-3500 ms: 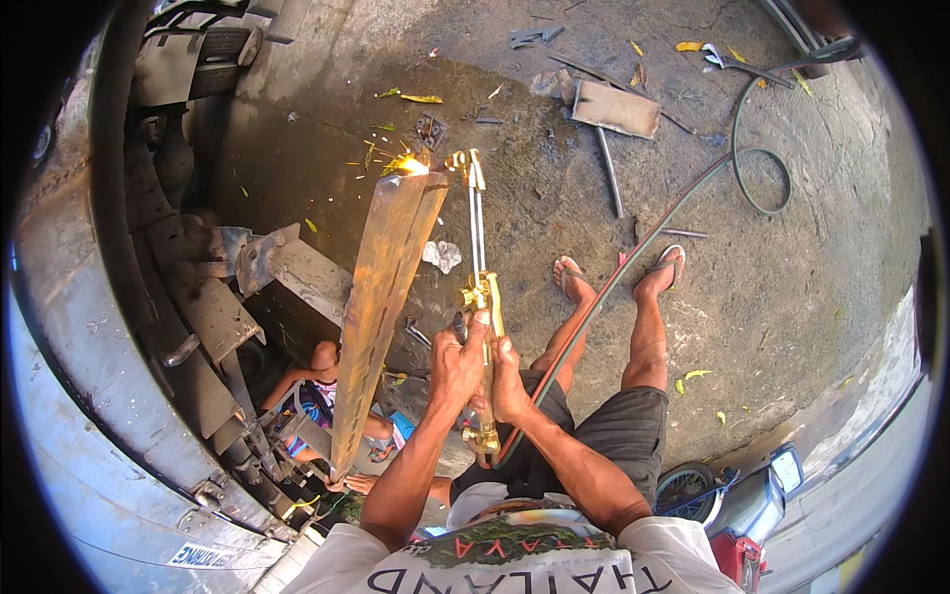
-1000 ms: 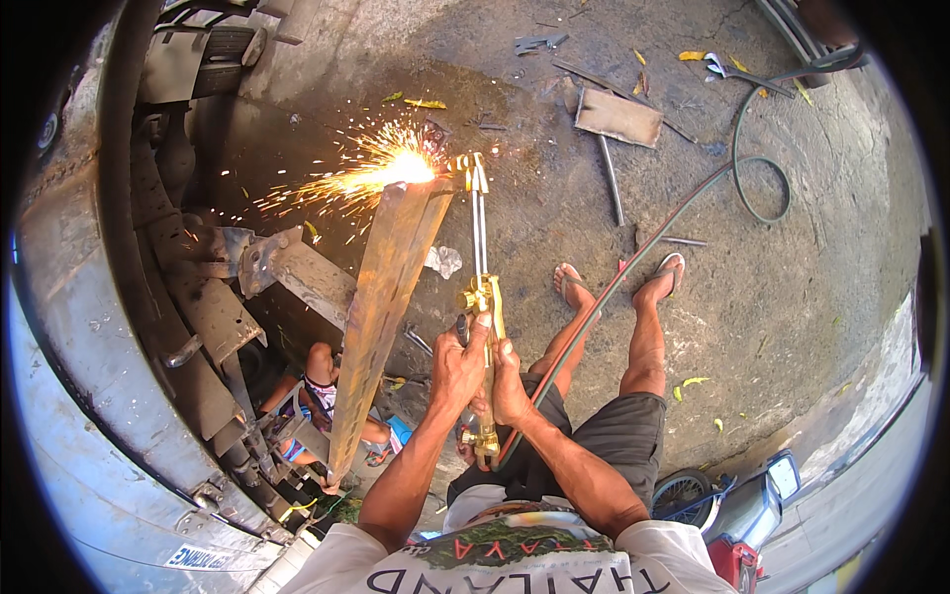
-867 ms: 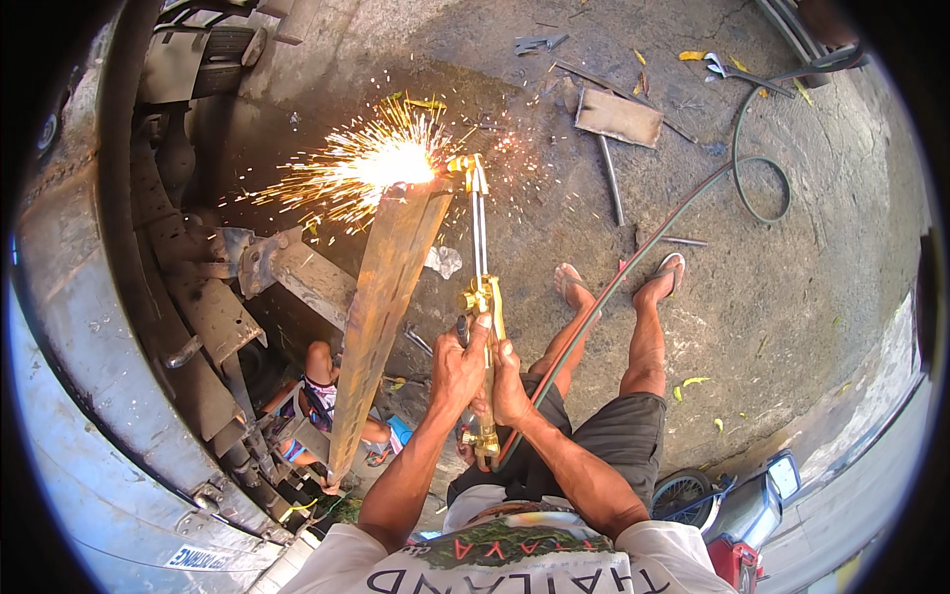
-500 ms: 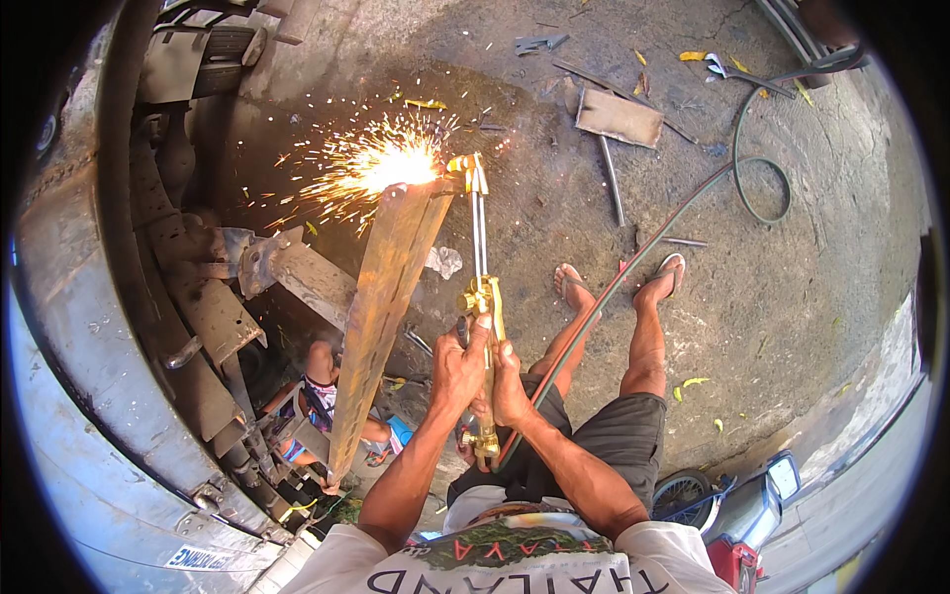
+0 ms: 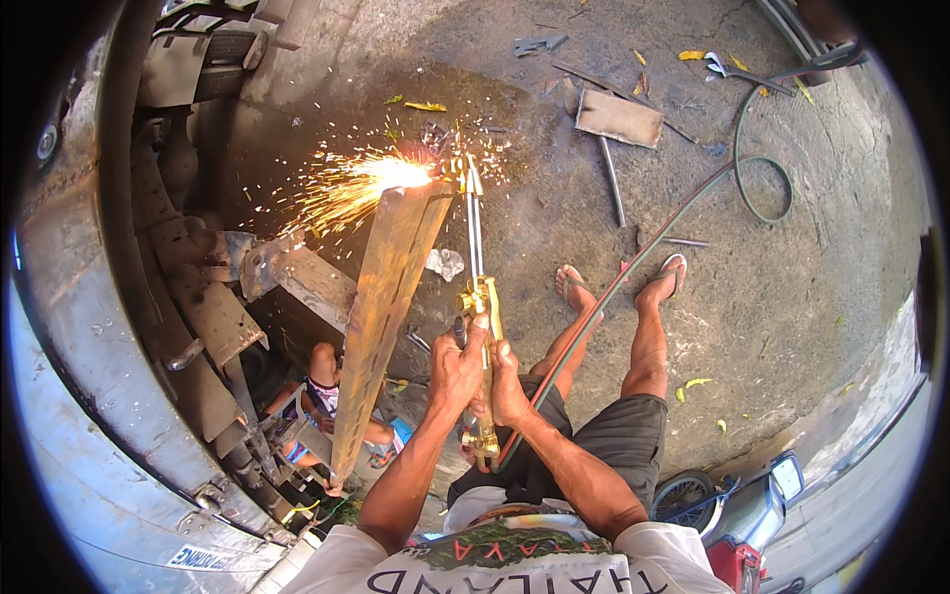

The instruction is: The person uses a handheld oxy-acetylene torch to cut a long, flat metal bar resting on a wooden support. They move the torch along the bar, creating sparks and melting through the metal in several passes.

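A brass cutting torch (image 5: 477, 238) with long metal tubes is gripped in both my hands. My left hand (image 5: 457, 376) is closed round the handle, thumb pointing up along it. My right hand (image 5: 509, 388) wraps the handle from the other side. Beyond them, the torch's angled head is at the far end of a rusty steel beam (image 5: 391, 282). Bright sparks (image 5: 381, 178) fly leftward from that end, and glare hides the cut itself. Red and green hoses (image 5: 614, 289) run from the torch's rear toward the upper right.
A vehicle's metal frame (image 5: 203, 307) lines the left. Below it a person (image 5: 322, 391) crouches, a hand (image 5: 333, 488) at the beam's near end. A flat metal plate (image 5: 618, 118), a rod (image 5: 613, 180) and an adjustable wrench (image 5: 714, 65) lie on the concrete.
The spark spray has narrowed and now streams left and slightly toward me. Its white glow is smaller. The torch head has shifted slightly; both hands keep their hold.
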A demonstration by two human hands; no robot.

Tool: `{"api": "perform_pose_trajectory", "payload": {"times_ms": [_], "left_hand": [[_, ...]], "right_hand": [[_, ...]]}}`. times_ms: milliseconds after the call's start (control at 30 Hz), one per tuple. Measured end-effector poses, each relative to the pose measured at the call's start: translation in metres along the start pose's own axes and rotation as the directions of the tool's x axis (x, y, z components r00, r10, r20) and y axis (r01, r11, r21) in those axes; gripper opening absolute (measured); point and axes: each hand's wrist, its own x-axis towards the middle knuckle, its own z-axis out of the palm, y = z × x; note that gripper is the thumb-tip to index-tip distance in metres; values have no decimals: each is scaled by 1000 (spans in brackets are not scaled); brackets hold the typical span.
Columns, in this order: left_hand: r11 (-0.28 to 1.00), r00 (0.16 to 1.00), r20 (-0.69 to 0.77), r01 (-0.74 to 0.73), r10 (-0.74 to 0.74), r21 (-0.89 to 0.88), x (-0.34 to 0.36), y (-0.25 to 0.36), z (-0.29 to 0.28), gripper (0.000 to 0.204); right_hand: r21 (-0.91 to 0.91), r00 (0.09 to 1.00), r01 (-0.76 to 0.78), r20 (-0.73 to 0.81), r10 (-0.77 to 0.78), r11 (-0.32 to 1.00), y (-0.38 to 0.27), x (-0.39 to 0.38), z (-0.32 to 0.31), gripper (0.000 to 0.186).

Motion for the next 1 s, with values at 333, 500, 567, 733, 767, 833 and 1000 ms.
{"api": "perform_pose_trajectory", "payload": {"times_ms": [333,500,567,733,767,833,1000], "left_hand": [[998,1000,0,-13,13,-56,2,-6,3,49],[1000,1000,-17,-8,8,15,2,-7,2,52],[1000,1000,-20,16,-16,4,0,-4,2,52],[999,999,-13,41,-41,-25,0,2,1,52],[999,999,-22,31,-31,-19,0,2,1,52],[999,999,-17,48,-48,1,-1,5,0,51],[999,999,-3,35,-35,14,1,0,0,48]], "right_hand": [[-20,1000,12,-9,-12,1000,-2,0,1,69],[-10,999,-13,-39,13,1000,0,-1,-1,70],[-22,999,-11,-36,10,1000,-2,0,0,70],[-51,1000,1,-28,-2,999,-5,-1,4,70],[-66,1000,11,-27,-13,998,-6,-1,5,69],[-51,1000,1,-16,-2,999,-6,0,4,70],[-41,1000,4,5,-3,999,-4,0,2,70]]}}
